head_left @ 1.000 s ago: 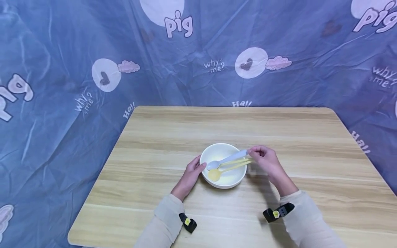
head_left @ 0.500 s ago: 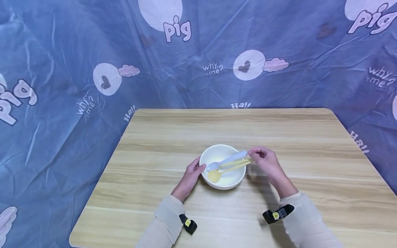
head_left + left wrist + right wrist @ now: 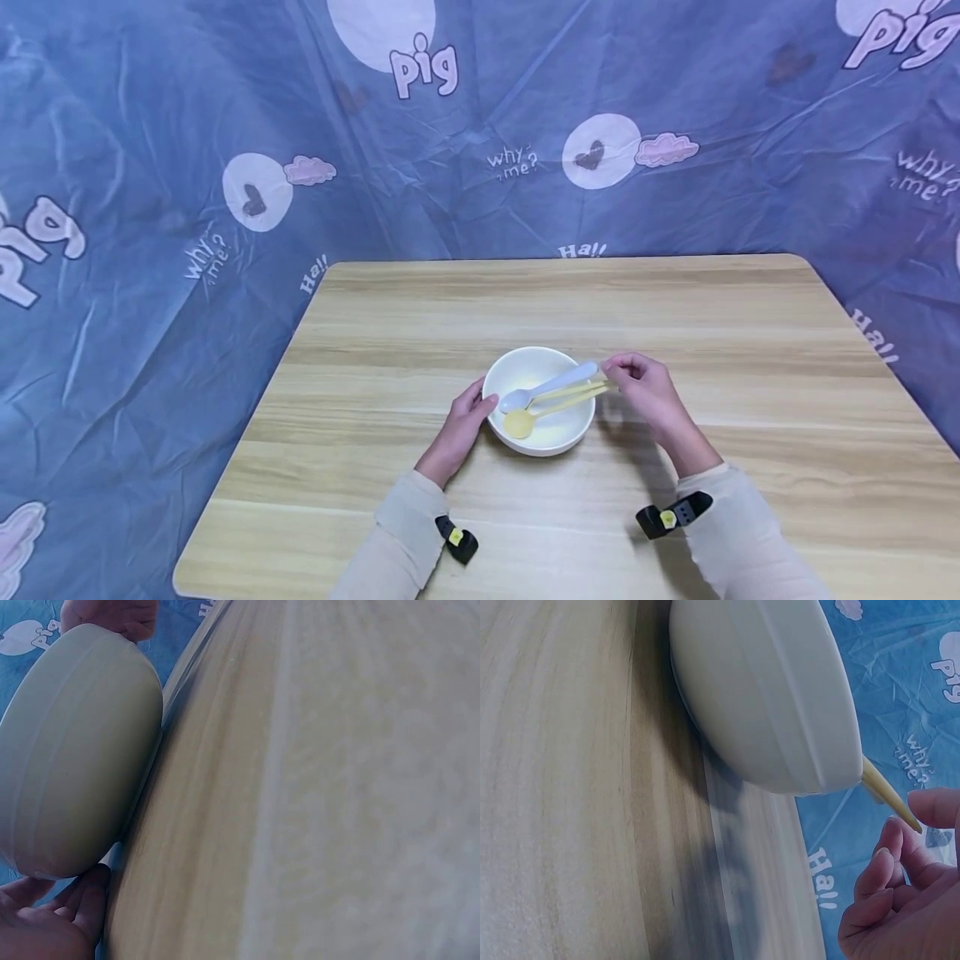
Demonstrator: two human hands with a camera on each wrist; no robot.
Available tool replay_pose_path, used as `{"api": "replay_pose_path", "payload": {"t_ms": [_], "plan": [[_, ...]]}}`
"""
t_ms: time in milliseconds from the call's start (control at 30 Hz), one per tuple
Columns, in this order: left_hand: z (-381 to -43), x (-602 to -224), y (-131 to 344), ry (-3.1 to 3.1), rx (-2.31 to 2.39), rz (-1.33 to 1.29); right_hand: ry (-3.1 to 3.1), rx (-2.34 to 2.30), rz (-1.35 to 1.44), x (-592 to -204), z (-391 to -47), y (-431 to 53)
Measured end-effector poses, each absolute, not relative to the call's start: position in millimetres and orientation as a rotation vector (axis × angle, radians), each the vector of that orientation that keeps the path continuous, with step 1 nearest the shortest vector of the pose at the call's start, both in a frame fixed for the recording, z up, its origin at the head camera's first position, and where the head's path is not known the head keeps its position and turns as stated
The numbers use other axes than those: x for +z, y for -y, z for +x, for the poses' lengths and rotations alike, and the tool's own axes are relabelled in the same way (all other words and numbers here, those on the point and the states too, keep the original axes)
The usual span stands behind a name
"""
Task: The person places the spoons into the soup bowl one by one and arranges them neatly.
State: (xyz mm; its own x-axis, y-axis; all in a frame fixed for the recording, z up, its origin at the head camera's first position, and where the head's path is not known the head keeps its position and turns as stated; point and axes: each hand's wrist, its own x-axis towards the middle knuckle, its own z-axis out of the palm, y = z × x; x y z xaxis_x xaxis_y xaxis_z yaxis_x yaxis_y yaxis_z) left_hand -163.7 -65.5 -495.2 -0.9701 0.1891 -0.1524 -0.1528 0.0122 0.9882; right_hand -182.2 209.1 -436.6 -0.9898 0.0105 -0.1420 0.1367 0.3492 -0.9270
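A white bowl (image 3: 558, 437) sits on the wooden table, with a pale blue spoon (image 3: 551, 385), a yellow spoon (image 3: 519, 423) and another slim yellow handle (image 3: 568, 391) lying in it. Their handles lean toward the right rim. My left hand (image 3: 465, 421) grips the bowl's left side, thumb over the rim and fingers around the outside. At the handle ends, my right hand (image 3: 643, 387) has thumb and fingertips slightly apart. The right wrist view shows a yellow handle tip (image 3: 892, 796) close to that thumb and the bent fingers (image 3: 877, 871).
The light wood table (image 3: 360, 350) spreads around the bowl on all sides. A blue printed cloth (image 3: 465, 200) hangs behind it and along both sides. Each wrist wears a black strap device.
The right fingertips have drawn slightly away from the end of the pale blue handle. The bowl, the spoons and my left hand hold their places; the head view shifts a little.
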Motion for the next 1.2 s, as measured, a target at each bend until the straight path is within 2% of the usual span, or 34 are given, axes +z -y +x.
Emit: {"api": "replay_pose_path", "payload": {"t_ms": [467, 867, 1200], "plan": [[-161.5, -492.6, 66.0, -2.041, 2.043, 0.027, -2.505, -1.702, 0.133, -436.4, -180.1, -210.5], [-149.9, -459.8, 63.7, -2.050, 2.015, 0.047, -2.506, -1.722, 0.140, -436.8, -178.6, -214.7], [-161.3, -495.4, 67.6, -2.074, 2.031, 0.042, -2.509, -1.720, 0.127, -438.1, -178.7, -214.2]]}}
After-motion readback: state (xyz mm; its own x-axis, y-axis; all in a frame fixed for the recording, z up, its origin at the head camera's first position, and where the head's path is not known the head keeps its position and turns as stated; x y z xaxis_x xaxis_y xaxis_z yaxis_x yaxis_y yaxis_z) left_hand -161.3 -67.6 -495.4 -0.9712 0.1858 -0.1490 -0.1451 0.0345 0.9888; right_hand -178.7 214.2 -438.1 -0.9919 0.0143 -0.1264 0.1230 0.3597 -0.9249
